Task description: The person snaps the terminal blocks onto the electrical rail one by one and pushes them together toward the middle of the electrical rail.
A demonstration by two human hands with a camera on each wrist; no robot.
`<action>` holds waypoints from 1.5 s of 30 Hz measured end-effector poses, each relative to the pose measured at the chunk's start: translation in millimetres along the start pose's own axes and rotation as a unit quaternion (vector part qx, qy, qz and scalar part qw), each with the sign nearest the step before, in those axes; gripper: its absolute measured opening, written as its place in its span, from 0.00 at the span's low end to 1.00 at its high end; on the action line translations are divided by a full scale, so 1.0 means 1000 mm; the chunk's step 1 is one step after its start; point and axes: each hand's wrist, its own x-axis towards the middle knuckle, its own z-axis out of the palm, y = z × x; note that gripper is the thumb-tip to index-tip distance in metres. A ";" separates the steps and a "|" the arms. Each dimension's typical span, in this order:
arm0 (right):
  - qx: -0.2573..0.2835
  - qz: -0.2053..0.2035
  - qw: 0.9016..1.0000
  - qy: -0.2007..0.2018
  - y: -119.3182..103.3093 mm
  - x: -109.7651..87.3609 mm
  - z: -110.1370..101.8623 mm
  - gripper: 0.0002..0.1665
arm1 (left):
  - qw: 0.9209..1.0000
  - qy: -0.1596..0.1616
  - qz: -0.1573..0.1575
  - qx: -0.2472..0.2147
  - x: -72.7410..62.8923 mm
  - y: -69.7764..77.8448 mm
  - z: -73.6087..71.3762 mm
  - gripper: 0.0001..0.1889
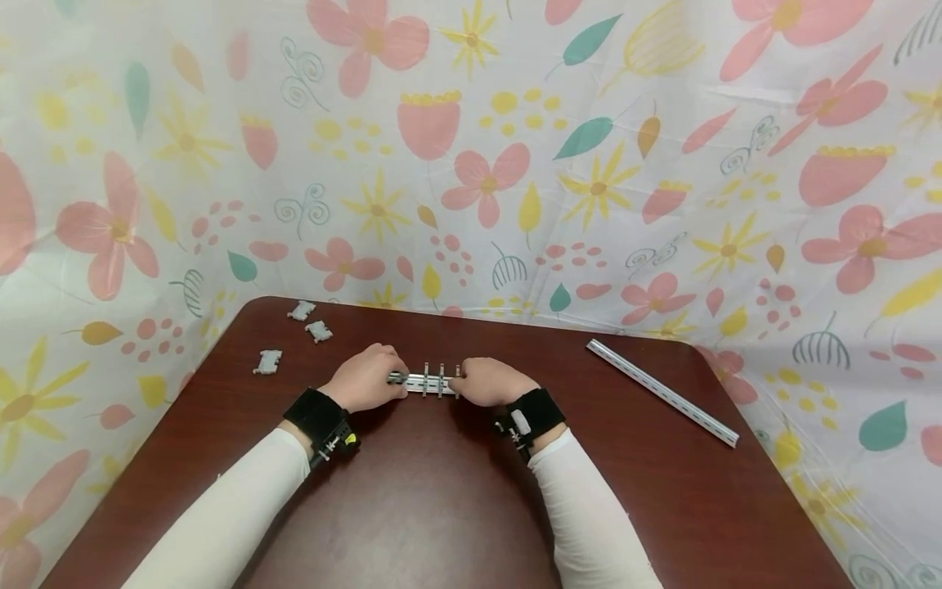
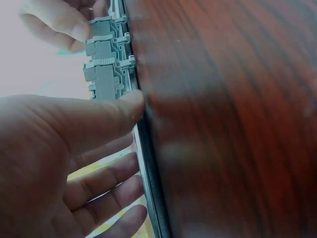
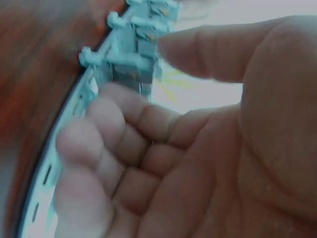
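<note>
A short slotted metal DIN rail (image 1: 415,384) lies across the far middle of the table between both hands. Several grey terminal blocks (image 2: 105,74) sit side by side across it, small gaps between some of them. My left hand (image 1: 368,379) grips the rail's left part, thumb on the near edge and fingers behind. On the right, my right hand (image 1: 491,381) pinches the rightmost terminal block (image 1: 457,384) between thumb and index finger. Its other fingers are curled beside the slotted rail in the right wrist view.
Loose grey terminal blocks (image 1: 268,361) lie at the table's far left. A longer slotted rail (image 1: 662,393) lies diagonally on the right. Behind the dark wooden table (image 1: 397,507) hangs a flowered curtain (image 1: 471,204).
</note>
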 end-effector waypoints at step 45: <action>-0.025 -0.062 0.997 0.048 0.067 0.064 0.049 0.07 | 0.999 -0.014 0.010 -0.047 0.027 0.024 0.018 0.05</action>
